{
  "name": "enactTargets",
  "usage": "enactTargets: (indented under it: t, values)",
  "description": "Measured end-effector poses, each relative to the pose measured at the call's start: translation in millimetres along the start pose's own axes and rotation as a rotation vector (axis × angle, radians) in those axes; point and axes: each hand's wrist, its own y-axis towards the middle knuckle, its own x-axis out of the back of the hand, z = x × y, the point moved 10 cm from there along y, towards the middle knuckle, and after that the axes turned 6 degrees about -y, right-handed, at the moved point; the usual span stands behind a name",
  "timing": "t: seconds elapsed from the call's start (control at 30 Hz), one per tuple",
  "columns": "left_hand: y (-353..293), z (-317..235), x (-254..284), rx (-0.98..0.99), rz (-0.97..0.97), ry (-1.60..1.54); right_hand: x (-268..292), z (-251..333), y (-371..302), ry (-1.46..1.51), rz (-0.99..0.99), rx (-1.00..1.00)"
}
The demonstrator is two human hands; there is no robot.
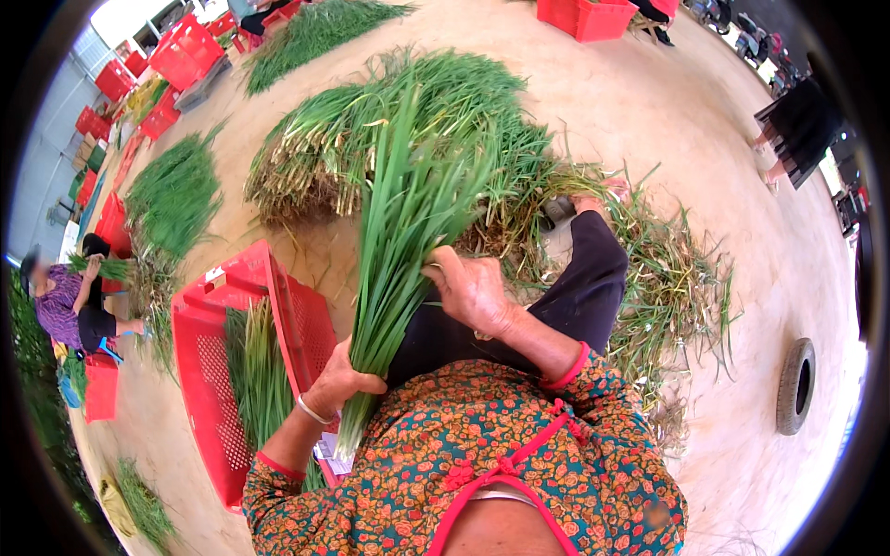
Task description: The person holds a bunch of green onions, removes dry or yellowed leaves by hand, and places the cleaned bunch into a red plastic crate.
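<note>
A thick bunch of garlic chives [394, 259] stands tilted in front of me, pale cut ends down and long green leaves fanning upward. Its lower stems are wrapped by my left hand [339, 382], which has a bracelet at the wrist. Against the bunch's right edge, my right hand [475, 295] is closed, its fingertips pinching at the leaves; exactly which leaves is hidden. To the left stands a red perforated plastic crate [209, 371] with more chives [255, 361] lying inside. Beyond my hands spreads a large heap of chives [445, 102], roots toward me.
Loose leaf scraps [667, 287] litter the floor at right, near a tyre [795, 386]. Another chive pile [173, 195] lies at left, beside a seated person [63, 301] handling chives. Red crates [188, 53] stand at far left; a standing person [799, 130] is at right.
</note>
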Motion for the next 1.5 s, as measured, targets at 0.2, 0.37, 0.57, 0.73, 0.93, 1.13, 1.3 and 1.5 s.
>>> enactTargets:
  t: [0.2,0.37,0.57,0.73,0.93,1.13,1.3,1.5]
  values:
    - [-1,7,4,0.002,-0.007,0.001,78,-81,-2,-0.411,-0.196,-0.201]
    - [-3,6,3,0.002,-0.012,0.037,106,-42,19,-0.054,-0.169,-0.131]
    - [-5,-1,-4,-0.014,-0.023,0.029,52,-10,15,0.125,-0.071,-0.081]
    - [-6,-1,-5,-0.017,-0.037,0.016,1,-12,11,-0.084,0.225,-0.054]
    - [-19,13,-4,-0.004,-0.011,0.031,-11,-8,-12,-0.030,0.340,-0.065]
    - [-32,37,3,-0.029,-0.059,0.110,42,-93,-16,0.520,-0.071,-0.610]
    - [-31,47,9,-0.056,-0.115,0.176,36,-86,1,0.946,-0.082,-0.690]
    - [-32,46,15,-0.105,-0.156,0.301,-26,-72,2,1.180,0.182,-0.848]
